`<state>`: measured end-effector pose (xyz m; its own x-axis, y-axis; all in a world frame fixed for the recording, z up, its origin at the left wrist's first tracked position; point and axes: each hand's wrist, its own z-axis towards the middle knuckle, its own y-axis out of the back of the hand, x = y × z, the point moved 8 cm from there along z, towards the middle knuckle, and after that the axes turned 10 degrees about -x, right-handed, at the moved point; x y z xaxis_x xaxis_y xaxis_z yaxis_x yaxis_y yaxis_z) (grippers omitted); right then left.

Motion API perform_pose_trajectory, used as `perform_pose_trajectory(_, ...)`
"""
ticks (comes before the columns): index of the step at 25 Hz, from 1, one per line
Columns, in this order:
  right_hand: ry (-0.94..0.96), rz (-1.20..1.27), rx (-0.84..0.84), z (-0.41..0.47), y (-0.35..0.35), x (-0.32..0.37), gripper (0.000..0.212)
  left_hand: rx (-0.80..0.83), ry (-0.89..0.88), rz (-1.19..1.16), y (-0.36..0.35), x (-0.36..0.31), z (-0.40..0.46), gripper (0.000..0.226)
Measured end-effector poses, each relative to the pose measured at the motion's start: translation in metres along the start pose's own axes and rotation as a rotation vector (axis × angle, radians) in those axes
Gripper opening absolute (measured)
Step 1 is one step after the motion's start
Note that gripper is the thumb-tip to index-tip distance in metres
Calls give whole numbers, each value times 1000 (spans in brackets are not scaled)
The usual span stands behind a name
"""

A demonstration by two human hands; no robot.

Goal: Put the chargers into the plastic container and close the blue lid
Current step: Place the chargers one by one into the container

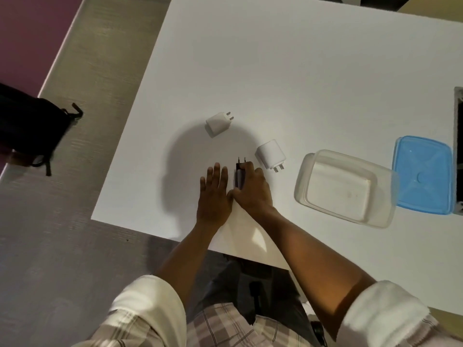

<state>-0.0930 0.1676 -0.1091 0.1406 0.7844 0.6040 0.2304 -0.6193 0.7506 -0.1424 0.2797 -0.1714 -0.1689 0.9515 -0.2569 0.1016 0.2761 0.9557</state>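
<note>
Two white chargers lie on the white table [275, 71]: one [217, 123] further back, the other [270, 154] nearer the container with its pins toward me. A dark charger [239, 177] stands on edge, pins pointing away, with my right hand [251, 190] closed around it. Just left of it, my left hand [214, 196] rests flat on the table, fingers spread, holding nothing. The clear plastic container [304, 189] sits open and empty to the right. Its blue lid [423, 174] lies on the table further right.
A black bag [27, 131] sits on the floor to the left of the table. A grey-framed recess [458, 146] in the table lies at the right edge, just behind the lid. The table's near edge runs close under my forearms.
</note>
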Motion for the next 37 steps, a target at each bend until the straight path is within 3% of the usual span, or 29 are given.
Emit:
perform_pose_trajectory(6,53,255,-184,-34,73,-3,61,-103,37,28,-1,-7,-1,66)
perform_pose_trajectory(14,-129,193,-364,-36,186,-90,60,-189,62,0,-1,-9,-3,65)
perform_pose_trajectory(24,-322,83,-144,17,149,-152,65,-212,83,-55,-2,-7,-2,66)
perform_pose_trajectory(37,-257,-8,-99,21,129,-156,62,-250,86,-70,-4,-2,-2,67)
